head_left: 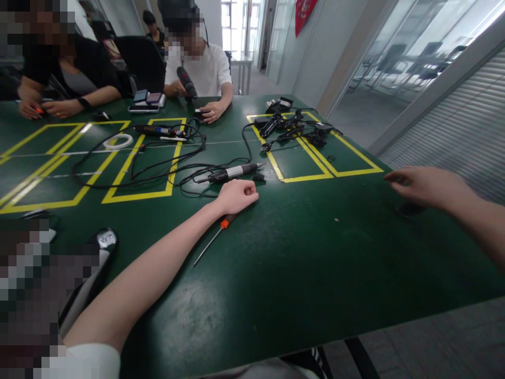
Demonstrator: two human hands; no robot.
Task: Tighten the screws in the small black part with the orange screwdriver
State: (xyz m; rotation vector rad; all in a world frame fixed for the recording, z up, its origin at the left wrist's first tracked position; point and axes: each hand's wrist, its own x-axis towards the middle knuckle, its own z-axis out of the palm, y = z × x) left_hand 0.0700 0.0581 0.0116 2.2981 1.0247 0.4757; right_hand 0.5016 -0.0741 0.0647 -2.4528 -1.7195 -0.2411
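My left hand (236, 197) rests on the green table with its fingers curled into a loose fist; nothing shows in it. Beneath its wrist lies a screwdriver (213, 242), with an orange collar and a long metal shaft pointing toward me; most of its handle is hidden. Just beyond the knuckles is a grey and black pen-shaped power tool (234, 172) with a cable, and a small black piece (259, 177) sits beside its tip. On the right, my right hand (418, 185) hovers over the table with fingers loosely bent and apart, above a dark patch I cannot identify.
Yellow tape (307, 179) marks rectangles on the table (315, 263). Tangled black cables (292, 129) lie at the back right. Across from me a person in white (215, 68) holds a drill (186, 82). Another power tool (158, 130) and a white ring (117, 141) lie left.
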